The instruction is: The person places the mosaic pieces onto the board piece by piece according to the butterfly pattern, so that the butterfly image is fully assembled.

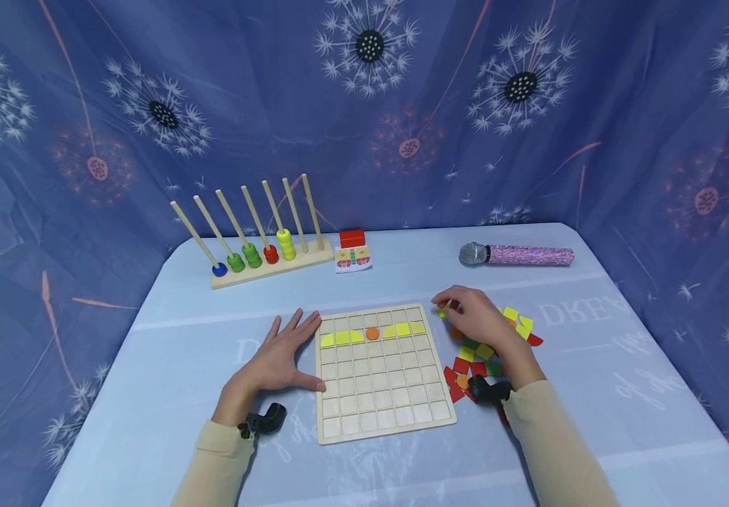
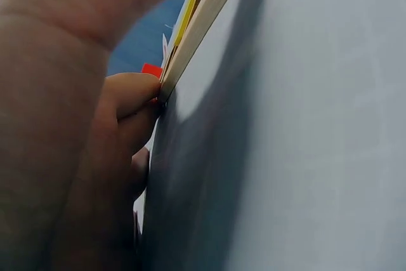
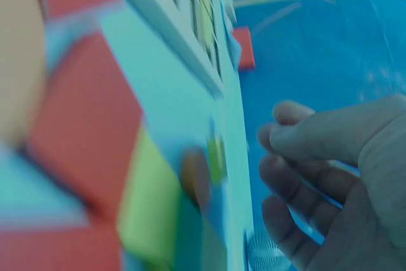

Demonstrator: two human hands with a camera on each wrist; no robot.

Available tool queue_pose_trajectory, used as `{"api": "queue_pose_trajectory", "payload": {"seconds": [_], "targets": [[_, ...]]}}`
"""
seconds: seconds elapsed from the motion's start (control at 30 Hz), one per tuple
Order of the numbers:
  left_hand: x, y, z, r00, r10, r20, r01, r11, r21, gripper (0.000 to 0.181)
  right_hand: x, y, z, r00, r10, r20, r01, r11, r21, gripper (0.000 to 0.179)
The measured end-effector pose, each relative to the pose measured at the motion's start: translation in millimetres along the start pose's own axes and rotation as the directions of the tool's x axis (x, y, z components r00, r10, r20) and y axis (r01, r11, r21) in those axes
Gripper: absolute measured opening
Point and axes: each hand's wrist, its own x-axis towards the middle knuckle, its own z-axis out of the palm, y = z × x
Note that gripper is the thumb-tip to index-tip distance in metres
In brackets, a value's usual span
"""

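My left hand spreads its fingers along the left side of a wooden grid board. Its thumb touches the lower left edge, and a fingertip meets the upper left corner; the left wrist view shows the board's edge against the fingers. In the second row lie several yellow pieces with one orange disc in the middle. My right hand hovers over the pile of colored pieces, fingers loosely bent. Nothing shows between its fingers in the right wrist view. A small yellow piece lies on the table below them.
Red pieces and yellow squares lie scattered right of the board. Behind stand a peg abacus with colored beads, a red box and a butterfly pattern card. A glittery microphone lies at the back right.
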Motion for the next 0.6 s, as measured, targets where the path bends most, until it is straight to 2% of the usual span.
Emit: {"api": "queue_pose_trajectory", "payload": {"seconds": [0.1, 0.2, 0.47, 0.6], "targets": [[0.7, -0.1, 1.1, 1.000, 0.005, -0.004, -0.005, 1.000, 0.005, 0.129, -2.3, 10, -11, 0.998, 0.066, -0.020, -0.067, 0.997, -0.029, 0.029], [1.3, 0.2, 2.4, 1.000, 0.009, -0.009, -0.008, 1.000, 0.015, 0.128, -3.2, 18, -15, 0.995, 0.101, 0.013, -0.100, 0.993, -0.061, 0.036], [6.3, 6.8, 6.9, 0.999, -0.013, -0.039, 0.016, 0.998, 0.063, 0.126, 1.8, 19, -12, 0.996, 0.082, 0.036, -0.076, 0.987, -0.142, 0.028], [4.2, 7.0, 6.2, 0.998, -0.030, -0.049, 0.034, 0.997, 0.072, 0.126, 3.1, 21, -9, 0.993, 0.109, 0.055, -0.098, 0.979, -0.178, 0.026]]}}
